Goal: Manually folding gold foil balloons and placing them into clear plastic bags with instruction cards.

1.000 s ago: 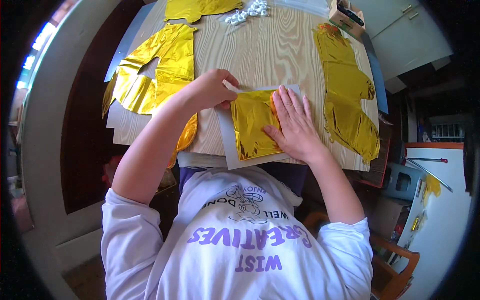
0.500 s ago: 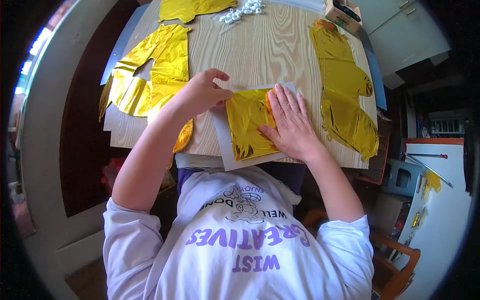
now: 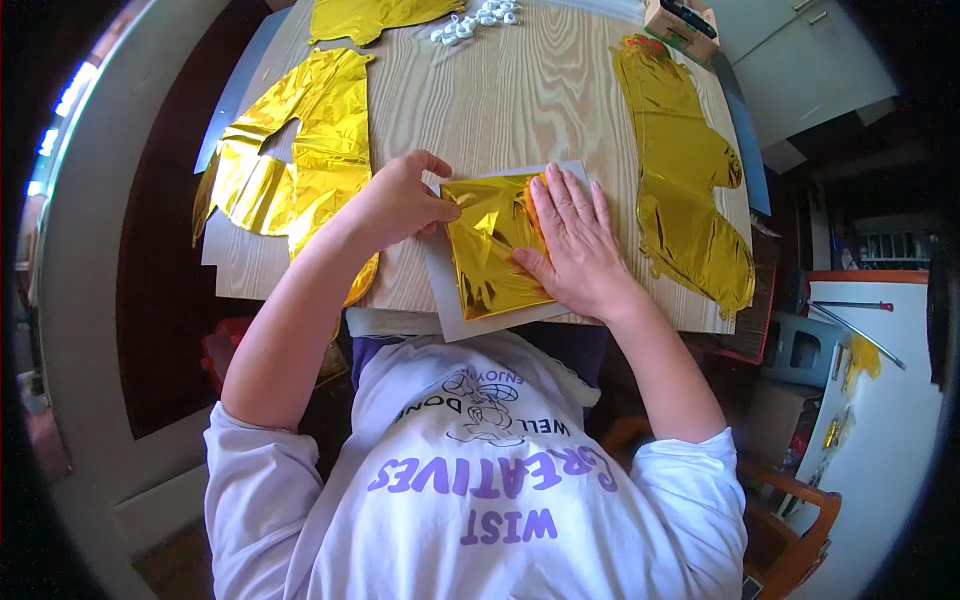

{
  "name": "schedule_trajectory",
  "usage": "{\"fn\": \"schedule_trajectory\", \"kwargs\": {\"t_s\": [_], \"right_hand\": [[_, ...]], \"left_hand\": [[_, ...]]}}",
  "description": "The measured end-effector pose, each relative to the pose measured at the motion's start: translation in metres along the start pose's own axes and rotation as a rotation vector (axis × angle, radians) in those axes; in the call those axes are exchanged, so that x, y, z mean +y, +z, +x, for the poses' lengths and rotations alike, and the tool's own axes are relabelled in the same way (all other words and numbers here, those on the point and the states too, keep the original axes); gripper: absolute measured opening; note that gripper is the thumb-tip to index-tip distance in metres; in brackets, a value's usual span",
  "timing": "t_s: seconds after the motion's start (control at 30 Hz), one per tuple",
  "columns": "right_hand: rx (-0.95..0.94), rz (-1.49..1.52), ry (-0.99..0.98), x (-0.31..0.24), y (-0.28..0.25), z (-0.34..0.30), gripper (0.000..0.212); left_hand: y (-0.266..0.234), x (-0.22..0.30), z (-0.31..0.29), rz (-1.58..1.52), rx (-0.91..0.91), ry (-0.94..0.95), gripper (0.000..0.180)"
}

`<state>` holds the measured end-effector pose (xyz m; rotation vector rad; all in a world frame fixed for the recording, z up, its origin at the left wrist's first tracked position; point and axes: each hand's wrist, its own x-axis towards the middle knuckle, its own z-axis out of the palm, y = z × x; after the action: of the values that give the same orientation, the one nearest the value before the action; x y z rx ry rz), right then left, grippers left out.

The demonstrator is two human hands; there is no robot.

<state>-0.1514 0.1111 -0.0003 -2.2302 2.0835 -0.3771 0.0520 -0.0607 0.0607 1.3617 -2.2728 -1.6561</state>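
Observation:
A gold foil balloon [image 3: 490,250], folded into a flat rectangle, lies over a pale grey board [image 3: 455,322] at the table's near edge. My right hand [image 3: 575,240] rests flat on its right side, fingers stretched out. An orange patch of foil peeks out beside those fingers. At the upper left edge of the folded foil, my left hand [image 3: 402,200] has its thumb on the margin and its other fingers curled beneath, pinching the edge. The index finger stands a little away from the foil.
Flat gold foil balloons lie around the wooden table [image 3: 490,100]: one at the left [image 3: 335,140], one at the right [image 3: 685,190], and one at the far edge [image 3: 375,18]. Small white pieces [image 3: 475,22] are heaped near the back. A box [image 3: 682,28] stands at the far right corner.
My left hand has moved slightly nearer along the foil's left edge. The foil's top now looks smoother and catches light differently. My right hand stays flat in place.

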Motion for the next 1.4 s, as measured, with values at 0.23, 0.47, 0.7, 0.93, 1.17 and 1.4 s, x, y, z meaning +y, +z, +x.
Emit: {"fn": "schedule_trajectory", "kwargs": {"t_s": [0.23, 0.47, 0.7, 0.93, 1.17, 1.4], "right_hand": [[0.005, 0.011, 0.003, 0.001, 0.003, 0.0, 0.087], [0.034, 0.03, -0.018, -0.002, 0.001, 0.0, 0.083], [0.06, 0.017, -0.011, 0.001, 0.005, -0.002, 0.077], [0.058, 0.022, -0.012, -0.002, 0.003, -0.001, 0.077], [0.047, 0.012, 0.006, -0.001, 0.004, -0.002, 0.078], [-0.013, 0.044, -0.012, -0.001, -0.006, -0.001, 0.079]], "left_hand": [[0.045, 0.018, -0.036, 0.798, 0.482, 0.441, 0.061], [0.108, -0.014, -0.018, 0.739, 0.448, 0.65, 0.09], [0.099, -0.033, -0.027, 0.853, 0.415, 0.525, 0.098], [0.097, -0.044, -0.032, 0.778, 0.49, 0.499, 0.106], [0.064, -0.028, -0.07, 0.795, 0.642, 0.251, 0.096], [0.091, -0.008, -0.043, 0.669, 0.52, 0.454, 0.079]]}}
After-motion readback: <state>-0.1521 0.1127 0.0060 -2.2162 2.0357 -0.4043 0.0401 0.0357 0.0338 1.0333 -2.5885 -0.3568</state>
